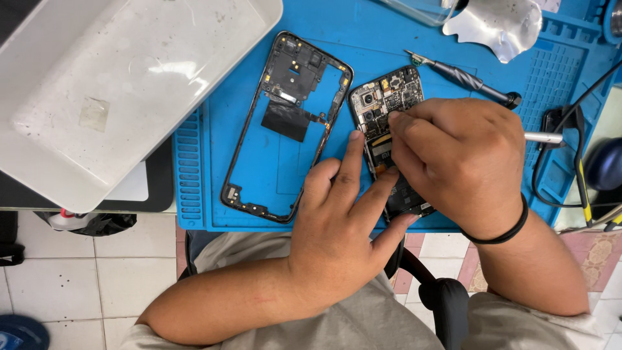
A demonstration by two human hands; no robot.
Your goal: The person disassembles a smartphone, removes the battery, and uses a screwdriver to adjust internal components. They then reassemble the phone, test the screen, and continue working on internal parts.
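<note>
Resting on a bright blue ribbed silicone repair mat (259, 175), an opened black smartphone body with its circuit board and camera modules exposed (387, 104) lies with its long axis running away from the person, tilted slightly to the left at the far end. The right hand (460, 162) sits directly over the phone's middle, nearer to it than the other, its fingers (398, 123) pinched tightly together at the board just below the camera modules; whether a small part or tool is held between them cannot be told. The left hand (337, 220) lies at the phone's near left edge, fingers spread open and holding nothing, the index tip pressing the phone's left side and the lower ones bracing its near end.

Just left of the phone, apart from it, lies a black plastic rectangular mid-frame (285, 123), hollow, with a dark square film patch across its upper part. Beyond the right hand sits a slim dark screwdriver with a knurled metal grip (466, 79). A scuffed white plastic tray (110, 84) overlaps the mat's far left corner.
</note>
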